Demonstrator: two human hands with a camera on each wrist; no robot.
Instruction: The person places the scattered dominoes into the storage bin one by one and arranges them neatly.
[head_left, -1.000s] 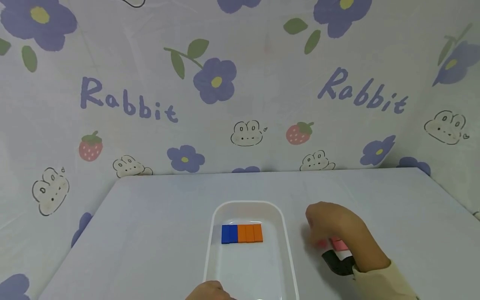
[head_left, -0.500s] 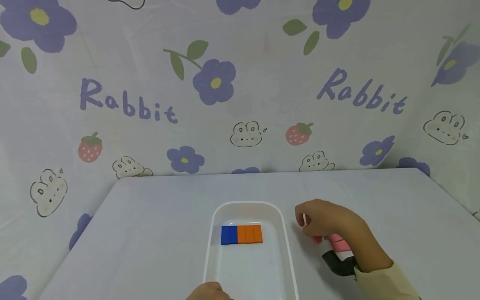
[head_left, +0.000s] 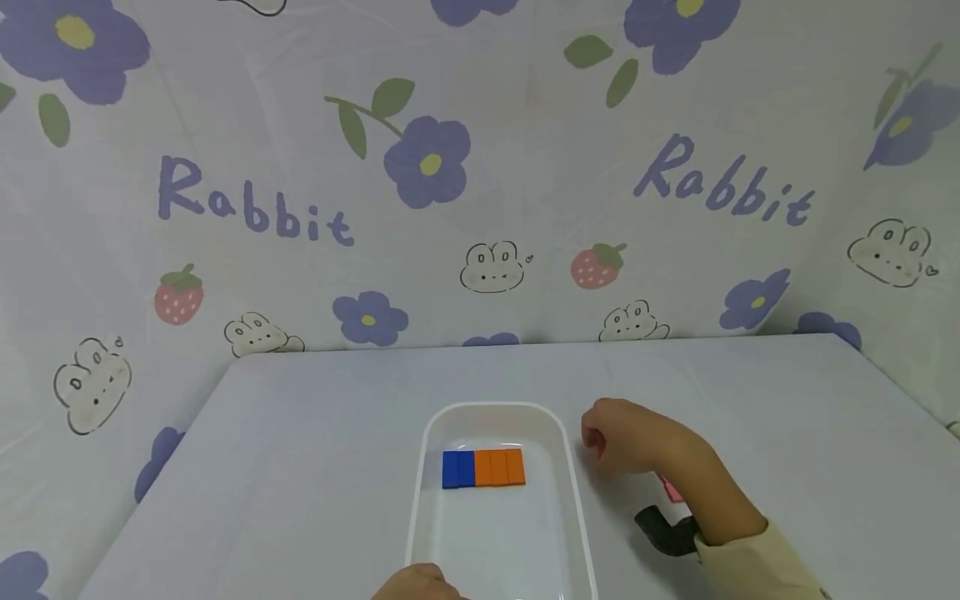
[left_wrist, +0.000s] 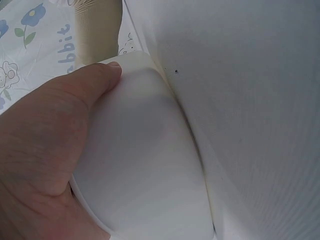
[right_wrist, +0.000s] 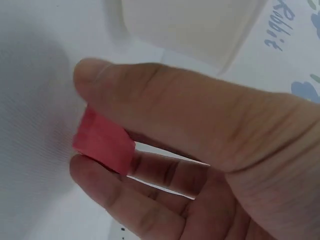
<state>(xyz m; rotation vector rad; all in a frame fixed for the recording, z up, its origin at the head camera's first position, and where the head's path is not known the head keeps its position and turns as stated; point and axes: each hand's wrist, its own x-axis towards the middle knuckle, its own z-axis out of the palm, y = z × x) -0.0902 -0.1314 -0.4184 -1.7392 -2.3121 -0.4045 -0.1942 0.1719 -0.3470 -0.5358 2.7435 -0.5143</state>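
My right hand (head_left: 633, 437) hovers just right of the white plastic tray (head_left: 581, 533). In the right wrist view it pinches a small pinkish-red block (right_wrist: 105, 142) between thumb and fingers. Two blue blocks (head_left: 459, 469) and three orange blocks (head_left: 499, 468) lie side by side in one row at the tray's far end. At the near left of the tray, my left hand (head_left: 420, 583) grips the rim; in the left wrist view its thumb lies along the tray's edge, and the rest of the fingers are hidden.
Pink blocks (head_left: 672, 490) lie on the white tabletop (head_left: 315, 450), mostly covered by the right forearm. A black curved piece (head_left: 666, 531) sits at the right sleeve's cuff. Behind the table hangs a patterned cloth (head_left: 495, 200).
My right hand has shifted left and slightly away from me, toward the tray, with the pinkish-red block in its fingers. The left hand and the row of blocks stay put.
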